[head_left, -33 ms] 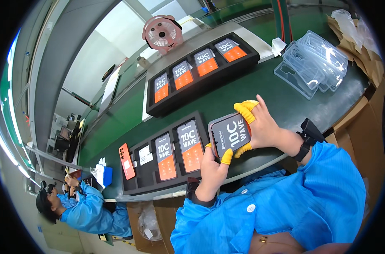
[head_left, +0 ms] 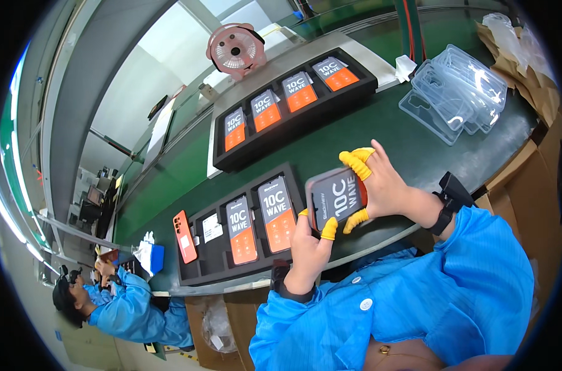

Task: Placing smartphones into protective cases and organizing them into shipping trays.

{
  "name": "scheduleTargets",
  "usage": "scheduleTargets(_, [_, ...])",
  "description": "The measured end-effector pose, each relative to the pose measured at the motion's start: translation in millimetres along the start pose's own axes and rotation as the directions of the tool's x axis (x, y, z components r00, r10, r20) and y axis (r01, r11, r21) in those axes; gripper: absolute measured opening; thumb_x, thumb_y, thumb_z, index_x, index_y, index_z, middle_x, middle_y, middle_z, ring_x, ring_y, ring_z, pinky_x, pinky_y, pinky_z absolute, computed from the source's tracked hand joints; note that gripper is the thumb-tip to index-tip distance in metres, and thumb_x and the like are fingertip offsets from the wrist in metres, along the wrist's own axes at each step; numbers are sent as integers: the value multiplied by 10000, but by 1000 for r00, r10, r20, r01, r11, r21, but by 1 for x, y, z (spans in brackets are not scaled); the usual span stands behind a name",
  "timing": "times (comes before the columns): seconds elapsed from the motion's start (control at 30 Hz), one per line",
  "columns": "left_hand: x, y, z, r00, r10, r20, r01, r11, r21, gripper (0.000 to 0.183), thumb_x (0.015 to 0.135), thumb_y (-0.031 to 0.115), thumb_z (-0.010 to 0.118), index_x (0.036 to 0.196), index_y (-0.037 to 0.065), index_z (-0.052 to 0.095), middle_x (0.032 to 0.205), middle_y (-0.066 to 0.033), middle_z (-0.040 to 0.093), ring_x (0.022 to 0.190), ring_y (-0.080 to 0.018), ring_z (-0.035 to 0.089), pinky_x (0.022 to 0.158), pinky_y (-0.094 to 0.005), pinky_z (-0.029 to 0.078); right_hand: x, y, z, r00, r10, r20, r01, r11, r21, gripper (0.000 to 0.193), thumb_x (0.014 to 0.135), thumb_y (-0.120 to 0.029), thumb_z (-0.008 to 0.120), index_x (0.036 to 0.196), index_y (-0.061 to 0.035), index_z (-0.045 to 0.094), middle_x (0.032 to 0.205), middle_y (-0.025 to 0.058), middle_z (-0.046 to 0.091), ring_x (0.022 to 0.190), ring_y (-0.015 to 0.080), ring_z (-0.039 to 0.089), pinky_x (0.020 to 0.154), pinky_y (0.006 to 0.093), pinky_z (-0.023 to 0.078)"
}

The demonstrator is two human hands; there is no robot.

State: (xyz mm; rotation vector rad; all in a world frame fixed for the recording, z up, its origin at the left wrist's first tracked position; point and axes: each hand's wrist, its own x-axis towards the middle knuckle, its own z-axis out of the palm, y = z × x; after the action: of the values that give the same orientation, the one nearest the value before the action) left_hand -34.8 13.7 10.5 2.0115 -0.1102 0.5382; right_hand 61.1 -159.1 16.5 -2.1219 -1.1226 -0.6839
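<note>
Both hands, left (head_left: 309, 244) and right (head_left: 386, 182), clamp phone (head_left: 336, 198) over bench front edge (head_left: 380, 238), bare belt beyond

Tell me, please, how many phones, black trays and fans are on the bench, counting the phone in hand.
Phones face up in the far black tray: 4
Phones face up in the near black tray: 2
Orange phone lying back up: 1
Phone held in both hands: 1
Black trays: 2
Pink fan: 1
Total: 11

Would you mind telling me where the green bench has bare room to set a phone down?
Bare green bench lies between the far tray, the clear cases and the right hand. The near tray is crowded.
</note>
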Motion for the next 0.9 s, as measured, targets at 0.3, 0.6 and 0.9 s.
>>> scheduleTargets(0.3, [14, 6, 9, 998, -5, 56, -2, 993, 115, 217, 755, 109, 605, 877, -39, 506, 725, -137, 545, 648, -170, 521, 554, -294, 404, 20, 32, -10, 968, 35, 250, -118, 938, 325, 499, 533, -324, 764, 926, -62, 603, 839, 95, 591, 760, 248, 583, 654, 301, 474])
scheduleTargets(0.6, [18, 12, -10, 990, -138, -16, 131, 893, 430, 330, 817, 204, 552, 918, -109, 535, 797, -239, 596, 690, -290, 563, 621, -375, 443, 18, 25, 28, 991, 64, 115, -108, 895, 433, 557, 494, -418, 759, 846, -32, 566, 820, 85, 575, 768, 251, 568, 635, 303, 450])
scheduleTargets(0.9, [28, 6, -17, 969, -95, 228, 66, 989, 132, 432, 823, 297, 528, 1060, -62, 490, 843, -229, 592, 728, -345, 555, 664, -391, 434, 8, 19, 18, 940, 212, 267, -326, 334, 884, 451, 597, -262, 771, 898, -21, 539, 837, 36, 602, 770, 117, 575, 670, 250, 450])
